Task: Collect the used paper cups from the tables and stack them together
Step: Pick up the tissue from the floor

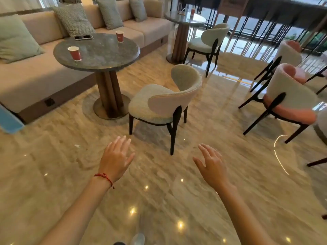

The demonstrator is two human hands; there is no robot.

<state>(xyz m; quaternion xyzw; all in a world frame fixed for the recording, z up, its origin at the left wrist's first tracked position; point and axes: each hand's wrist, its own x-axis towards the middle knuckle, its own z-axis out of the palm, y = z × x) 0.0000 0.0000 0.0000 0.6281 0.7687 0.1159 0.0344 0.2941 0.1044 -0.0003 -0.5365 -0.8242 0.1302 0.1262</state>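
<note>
Cups: two stand apart on the near round table (106, 64), near cup (74, 53) and far cup (119, 36). Left hand (115, 159) and right hand (211, 165) hover empty, fingers spread, ready to reach.

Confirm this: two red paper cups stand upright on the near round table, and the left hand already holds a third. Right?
Not quite. The head view shows the left hand open and empty. Two red cups do stand upright on the near round table.
</note>
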